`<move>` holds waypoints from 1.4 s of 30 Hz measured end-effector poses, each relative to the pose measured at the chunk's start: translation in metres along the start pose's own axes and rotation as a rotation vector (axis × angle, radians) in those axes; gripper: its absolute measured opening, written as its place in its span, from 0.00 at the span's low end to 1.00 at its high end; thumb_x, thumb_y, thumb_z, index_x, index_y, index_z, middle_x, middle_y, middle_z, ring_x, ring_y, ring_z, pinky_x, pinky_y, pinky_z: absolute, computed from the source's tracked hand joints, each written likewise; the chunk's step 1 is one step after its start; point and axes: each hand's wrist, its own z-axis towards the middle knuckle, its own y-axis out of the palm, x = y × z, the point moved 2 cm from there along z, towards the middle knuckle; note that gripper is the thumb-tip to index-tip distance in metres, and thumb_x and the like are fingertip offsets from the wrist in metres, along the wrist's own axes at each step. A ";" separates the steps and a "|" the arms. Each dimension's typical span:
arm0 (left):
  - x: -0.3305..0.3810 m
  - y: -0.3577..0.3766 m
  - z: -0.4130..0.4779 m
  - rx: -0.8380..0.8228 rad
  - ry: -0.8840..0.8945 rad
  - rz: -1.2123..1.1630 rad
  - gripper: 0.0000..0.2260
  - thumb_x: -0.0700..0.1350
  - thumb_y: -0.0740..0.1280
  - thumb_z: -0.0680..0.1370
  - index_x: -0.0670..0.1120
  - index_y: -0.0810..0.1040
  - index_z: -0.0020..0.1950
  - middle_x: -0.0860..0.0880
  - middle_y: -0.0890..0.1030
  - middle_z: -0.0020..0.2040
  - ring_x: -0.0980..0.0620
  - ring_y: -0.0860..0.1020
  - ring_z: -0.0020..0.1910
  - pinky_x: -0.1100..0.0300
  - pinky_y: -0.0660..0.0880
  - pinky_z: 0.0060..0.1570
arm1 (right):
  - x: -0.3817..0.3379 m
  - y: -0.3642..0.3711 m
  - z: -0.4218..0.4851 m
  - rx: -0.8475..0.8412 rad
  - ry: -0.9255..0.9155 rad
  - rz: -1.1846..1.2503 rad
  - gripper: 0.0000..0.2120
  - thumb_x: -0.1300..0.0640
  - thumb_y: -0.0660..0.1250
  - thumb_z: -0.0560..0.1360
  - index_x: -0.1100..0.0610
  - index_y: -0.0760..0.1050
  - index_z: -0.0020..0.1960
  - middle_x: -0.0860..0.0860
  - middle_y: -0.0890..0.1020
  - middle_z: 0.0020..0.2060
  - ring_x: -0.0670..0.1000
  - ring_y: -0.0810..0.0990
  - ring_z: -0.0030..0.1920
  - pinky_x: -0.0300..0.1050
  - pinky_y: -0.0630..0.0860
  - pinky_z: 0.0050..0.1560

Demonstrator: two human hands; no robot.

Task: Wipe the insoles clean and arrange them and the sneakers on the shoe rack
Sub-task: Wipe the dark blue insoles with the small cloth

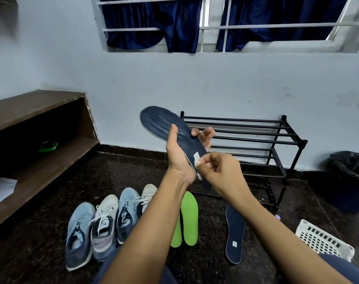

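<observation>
I see the black shoe rack (246, 140) at 2 o'clock and four sneakers (104, 222) lined up at 7. At centre my left hand (178, 158) curls round a ridged navy insole (164, 124), toe tilted toward 11. My right hand (221, 171) pinches a white wipe (197, 163) against its heel.

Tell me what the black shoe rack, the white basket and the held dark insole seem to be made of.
Shoe rack: thin black tubes, likely painted metal; corner joints look plastic. White basket: moulded plastic, by its even lattice of holes. Dark blue insole: probably foam under matte fabric; a pale edge shows.
</observation>
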 end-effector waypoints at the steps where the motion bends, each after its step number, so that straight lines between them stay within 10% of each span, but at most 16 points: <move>1: -0.003 0.000 -0.001 0.010 -0.030 0.012 0.23 0.65 0.55 0.77 0.46 0.68 0.37 0.42 0.83 0.44 0.47 0.81 0.53 0.55 0.70 0.65 | -0.005 0.002 -0.001 0.001 -0.041 0.060 0.06 0.59 0.68 0.74 0.57 0.78 0.39 0.48 0.79 0.28 0.40 0.74 0.25 0.31 0.70 0.30; 7: -0.012 0.004 -0.005 -0.007 -0.059 -0.016 0.22 0.64 0.54 0.78 0.47 0.67 0.38 0.44 0.83 0.46 0.48 0.82 0.51 0.56 0.79 0.47 | -0.003 -0.009 0.010 0.213 -0.143 -0.101 0.07 0.57 0.67 0.75 0.53 0.74 0.38 0.43 0.78 0.27 0.39 0.76 0.29 0.29 0.68 0.34; 20: -0.005 0.002 -0.002 -0.025 -0.022 -0.058 0.22 0.63 0.54 0.78 0.46 0.67 0.37 0.42 0.83 0.45 0.47 0.81 0.53 0.55 0.75 0.59 | -0.004 -0.001 0.003 0.081 -0.099 -0.144 0.08 0.56 0.68 0.74 0.54 0.75 0.37 0.45 0.77 0.27 0.42 0.73 0.26 0.34 0.69 0.34; 27: -0.020 0.006 -0.003 0.001 -0.093 0.028 0.22 0.62 0.54 0.78 0.46 0.71 0.37 0.43 0.83 0.47 0.48 0.82 0.45 0.58 0.78 0.46 | -0.003 -0.012 0.014 0.243 -0.163 -0.144 0.05 0.57 0.67 0.75 0.58 0.76 0.42 0.47 0.80 0.31 0.45 0.78 0.32 0.40 0.71 0.39; 42: -0.008 0.003 -0.001 -0.013 -0.023 -0.009 0.21 0.61 0.53 0.79 0.46 0.68 0.38 0.42 0.84 0.44 0.48 0.82 0.51 0.57 0.75 0.57 | -0.001 0.002 0.002 0.081 -0.081 -0.073 0.07 0.59 0.68 0.74 0.53 0.75 0.37 0.45 0.77 0.26 0.40 0.74 0.25 0.28 0.67 0.31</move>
